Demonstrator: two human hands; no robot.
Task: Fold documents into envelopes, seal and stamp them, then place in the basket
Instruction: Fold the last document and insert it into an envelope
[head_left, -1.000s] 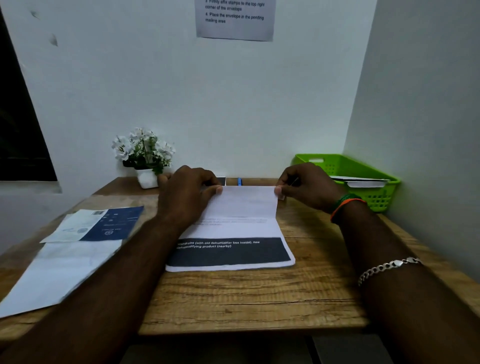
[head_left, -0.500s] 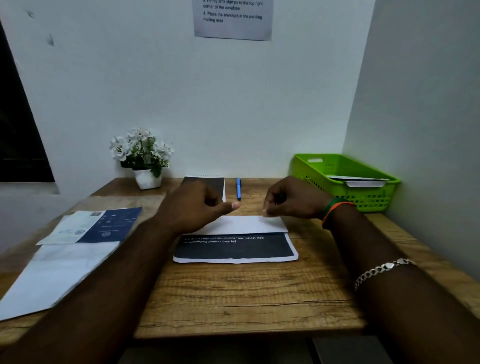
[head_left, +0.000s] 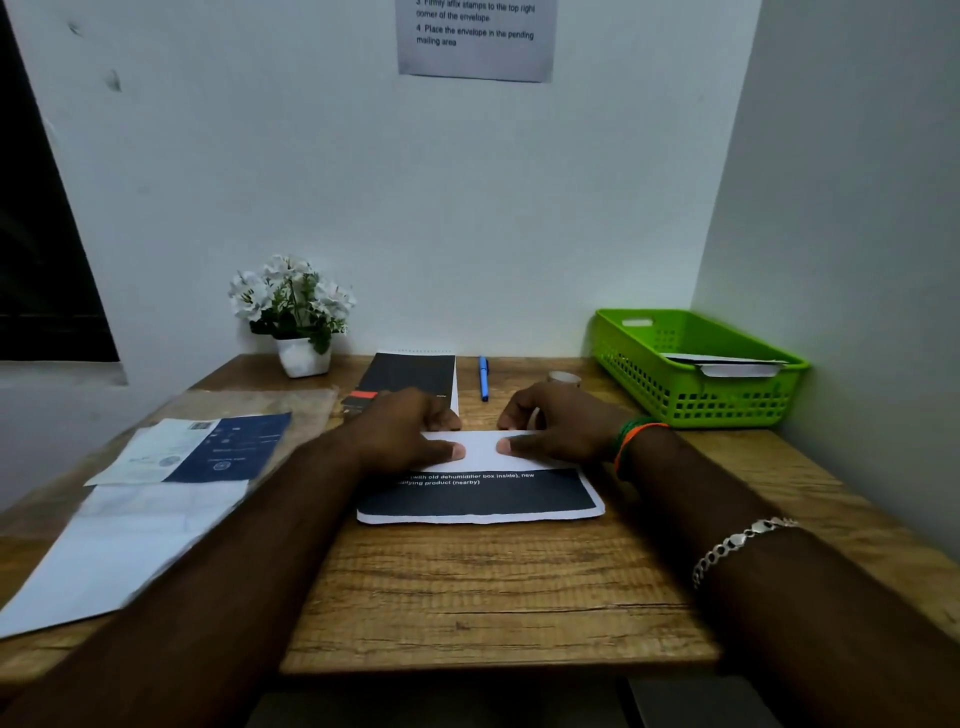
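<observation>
The white printed paper document with a broad black band (head_left: 480, 493) lies flat on the wooden table (head_left: 493, 587), straight ahead of the person, its long axis running left to right and its far part folded toward the near edge so the white flap covers the upper half. Both hands sit on that flap at its far crease: the left hand (head_left: 410, 431) and the right hand (head_left: 556, 423) are close together but not touching, fingers curled, each thumb pressing down on the white paper, tips pointing at each other across a small gap. Neither hand is clearly nearer; the crease runs sideways beneath both, so smoothing it likely means sliding the thumbs apart along that axis. The green plastic slotted basket (head_left: 691, 395) stands well apart to the right, against the wall
</observation>
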